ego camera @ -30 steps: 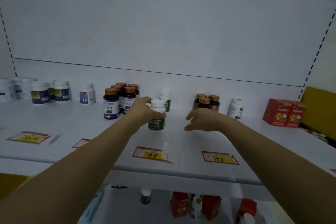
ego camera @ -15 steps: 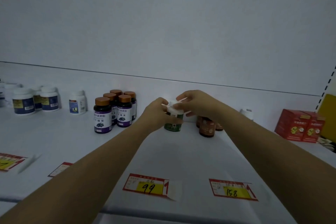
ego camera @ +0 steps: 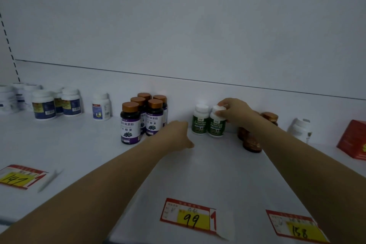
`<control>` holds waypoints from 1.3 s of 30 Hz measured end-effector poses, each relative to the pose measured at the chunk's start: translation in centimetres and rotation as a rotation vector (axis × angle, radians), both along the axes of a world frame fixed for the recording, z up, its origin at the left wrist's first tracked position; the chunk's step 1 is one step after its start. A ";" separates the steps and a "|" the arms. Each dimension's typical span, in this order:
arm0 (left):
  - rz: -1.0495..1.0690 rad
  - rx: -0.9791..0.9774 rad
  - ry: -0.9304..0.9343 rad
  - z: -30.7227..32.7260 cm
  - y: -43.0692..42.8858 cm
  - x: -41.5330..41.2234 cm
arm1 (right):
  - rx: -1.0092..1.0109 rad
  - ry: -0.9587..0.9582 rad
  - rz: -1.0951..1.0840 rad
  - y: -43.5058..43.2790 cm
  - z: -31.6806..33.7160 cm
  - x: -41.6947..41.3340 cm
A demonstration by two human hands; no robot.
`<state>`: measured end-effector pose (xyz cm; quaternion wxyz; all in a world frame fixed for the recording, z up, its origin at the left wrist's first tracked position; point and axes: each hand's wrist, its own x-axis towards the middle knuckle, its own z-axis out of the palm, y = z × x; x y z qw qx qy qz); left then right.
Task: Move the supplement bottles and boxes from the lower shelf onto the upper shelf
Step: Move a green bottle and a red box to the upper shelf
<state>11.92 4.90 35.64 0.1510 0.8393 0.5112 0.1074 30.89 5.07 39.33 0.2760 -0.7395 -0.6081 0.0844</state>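
Note:
Two white bottles with green labels stand side by side at the back of the upper shelf (ego camera: 208,168). My right hand (ego camera: 232,112) grips the white cap of the right green bottle (ego camera: 216,126), which stands on the shelf. The left green bottle (ego camera: 200,122) is next to it, untouched. My left hand (ego camera: 177,134) hovers just left of these bottles, fingers loosely curled, holding nothing. The lower shelf is out of view.
Several purple-label bottles with copper caps (ego camera: 142,119) stand to the left. White bottles with blue labels (ego camera: 57,104) sit further left. Brown bottles (ego camera: 252,142) stand behind my right arm, then a white bottle (ego camera: 300,129) and a red box (ego camera: 353,141). Price tags (ego camera: 187,217) lie at the front edge.
My left hand passed the green bottle to my right hand and drew back left. My right hand set the bottle down beside the other green bottle at the back.

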 end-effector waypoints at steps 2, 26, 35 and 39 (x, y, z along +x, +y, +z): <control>-0.021 0.039 0.070 -0.5 0.2 0.3 | -0.011 -0.038 -0.004 0.4 -0.3 0.0; 0.004 0.094 0.190 0.4 -0.9 -0.5 | -0.008 -0.314 0.017 -1.3 0.9 -0.9; -0.013 0.182 0.170 2.4 -8.0 -5.0 | -0.158 -0.474 -0.061 -12.2 2.0 -4.2; -0.059 0.233 0.135 2.7 -13.1 -8.2 | -0.120 -0.488 -0.109 -18.4 2.0 -6.6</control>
